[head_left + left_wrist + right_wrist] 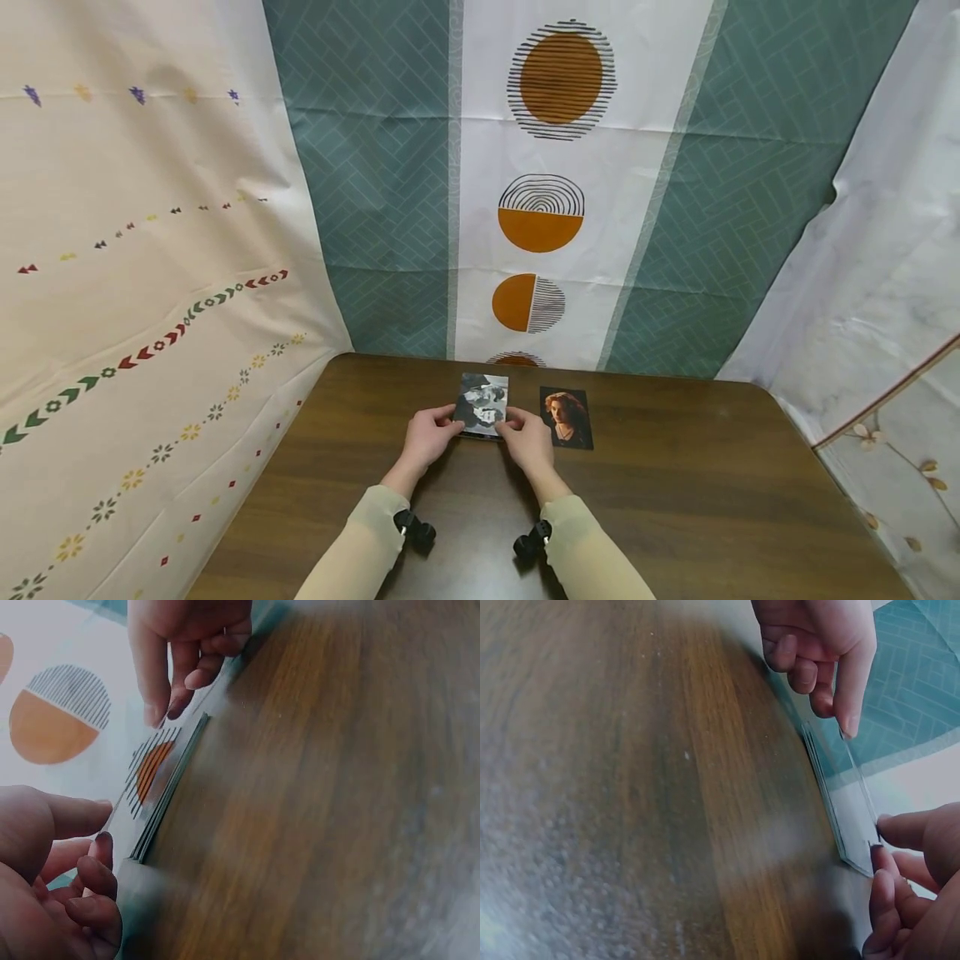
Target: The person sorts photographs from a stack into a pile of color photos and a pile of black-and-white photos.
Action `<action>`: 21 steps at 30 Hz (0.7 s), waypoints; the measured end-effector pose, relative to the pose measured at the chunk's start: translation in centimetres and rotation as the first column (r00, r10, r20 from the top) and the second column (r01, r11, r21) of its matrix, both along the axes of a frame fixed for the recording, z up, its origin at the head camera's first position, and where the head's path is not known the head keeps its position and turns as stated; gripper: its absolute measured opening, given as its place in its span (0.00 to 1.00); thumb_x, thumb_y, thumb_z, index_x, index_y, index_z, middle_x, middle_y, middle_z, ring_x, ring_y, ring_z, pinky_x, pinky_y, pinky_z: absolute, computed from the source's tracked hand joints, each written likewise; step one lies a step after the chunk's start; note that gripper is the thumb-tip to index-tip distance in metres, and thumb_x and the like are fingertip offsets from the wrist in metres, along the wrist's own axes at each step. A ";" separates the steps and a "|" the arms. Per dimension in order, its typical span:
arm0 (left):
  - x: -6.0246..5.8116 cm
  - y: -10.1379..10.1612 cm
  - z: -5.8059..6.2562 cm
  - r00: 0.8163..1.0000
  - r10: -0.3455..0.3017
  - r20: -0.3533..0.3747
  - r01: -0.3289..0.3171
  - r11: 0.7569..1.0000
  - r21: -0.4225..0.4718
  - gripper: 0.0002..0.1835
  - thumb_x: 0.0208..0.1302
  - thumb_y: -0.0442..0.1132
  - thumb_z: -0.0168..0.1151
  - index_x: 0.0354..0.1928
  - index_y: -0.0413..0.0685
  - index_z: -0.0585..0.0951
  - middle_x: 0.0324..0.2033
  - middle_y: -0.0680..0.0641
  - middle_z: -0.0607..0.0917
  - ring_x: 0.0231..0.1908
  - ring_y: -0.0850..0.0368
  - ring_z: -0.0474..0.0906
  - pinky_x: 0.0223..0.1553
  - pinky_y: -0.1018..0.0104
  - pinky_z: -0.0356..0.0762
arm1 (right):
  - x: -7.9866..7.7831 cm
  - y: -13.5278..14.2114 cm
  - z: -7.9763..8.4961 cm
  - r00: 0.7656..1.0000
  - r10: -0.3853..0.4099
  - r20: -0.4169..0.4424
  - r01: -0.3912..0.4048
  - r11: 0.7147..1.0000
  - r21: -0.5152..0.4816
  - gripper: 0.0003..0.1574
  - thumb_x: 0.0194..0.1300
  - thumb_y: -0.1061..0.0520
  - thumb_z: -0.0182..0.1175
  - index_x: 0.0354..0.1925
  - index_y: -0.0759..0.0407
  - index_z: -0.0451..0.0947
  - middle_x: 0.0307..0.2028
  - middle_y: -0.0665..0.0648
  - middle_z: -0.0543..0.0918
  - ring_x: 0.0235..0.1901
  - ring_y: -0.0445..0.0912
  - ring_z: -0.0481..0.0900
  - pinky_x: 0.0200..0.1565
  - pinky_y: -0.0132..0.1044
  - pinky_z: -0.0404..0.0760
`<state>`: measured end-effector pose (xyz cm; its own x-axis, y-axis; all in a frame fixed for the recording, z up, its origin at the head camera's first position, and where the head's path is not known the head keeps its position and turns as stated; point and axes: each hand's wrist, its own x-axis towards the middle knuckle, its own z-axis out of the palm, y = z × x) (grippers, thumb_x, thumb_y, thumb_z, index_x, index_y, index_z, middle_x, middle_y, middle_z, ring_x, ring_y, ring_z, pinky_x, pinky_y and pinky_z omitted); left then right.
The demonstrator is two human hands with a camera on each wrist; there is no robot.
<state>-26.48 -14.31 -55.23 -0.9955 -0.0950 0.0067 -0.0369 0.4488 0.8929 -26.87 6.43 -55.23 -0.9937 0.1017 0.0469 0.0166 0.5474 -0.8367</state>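
Both hands hold one black-and-white picture card [482, 403], which shows figures lying sideways, near the back of the table. My left hand [433, 437] pinches its left edge between thumb and fingers. On the opposite edge, my right hand [528, 440] has the same kind of pinch. Both wrist views show the card edge-on as a thin line, a little above a small stack of cards [169, 796] on the table. The stack [826, 799] is apart from the held card. Right of the right hand lies a dark portrait card [567, 418], flat and untouched.
The brown wooden table [675, 492] spreads out on both sides of the arms. Behind it hangs a green and white patterned cloth [390, 183]. Light cloths hang on the left [150, 208] and right [885, 208]. Each wrist carries a small black camera.
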 end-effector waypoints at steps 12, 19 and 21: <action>0.9 0.6 0.6 1.000 -0.026 -0.016 0.027 0.995 0.095 0.26 0.66 0.37 0.75 0.64 0.35 0.85 0.31 0.50 0.82 0.34 0.55 0.74 0.36 0.63 0.72 | 0.4 1.2 0.4 0.999 0.035 -0.013 -0.036 0.996 -0.086 0.25 0.68 0.52 0.74 0.60 0.60 0.87 0.33 0.52 0.87 0.34 0.46 0.80 0.40 0.44 0.77; 1.2 1.0 0.5 0.998 -0.060 0.000 0.060 0.990 0.130 0.27 0.65 0.37 0.76 0.65 0.34 0.83 0.29 0.50 0.81 0.25 0.58 0.74 0.28 0.66 0.74 | 0.8 2.3 0.7 0.996 0.086 0.004 -0.085 0.992 -0.091 0.27 0.70 0.52 0.73 0.63 0.61 0.86 0.35 0.53 0.86 0.31 0.45 0.78 0.34 0.40 0.76; 1.3 1.2 0.3 0.998 -0.068 -0.011 0.069 0.988 0.137 0.27 0.65 0.37 0.76 0.64 0.33 0.83 0.29 0.49 0.81 0.23 0.59 0.75 0.28 0.66 0.75 | 1.0 2.7 0.7 0.995 0.102 -0.005 -0.102 0.991 -0.084 0.27 0.69 0.52 0.73 0.63 0.62 0.85 0.36 0.53 0.87 0.31 0.45 0.79 0.34 0.40 0.76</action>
<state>-25.21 -13.10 -54.92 -0.9996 -0.0272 0.0048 -0.0042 0.3236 0.9462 -25.91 9.12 -54.55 -0.9991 0.0031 0.0433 -0.0366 0.4742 -0.8797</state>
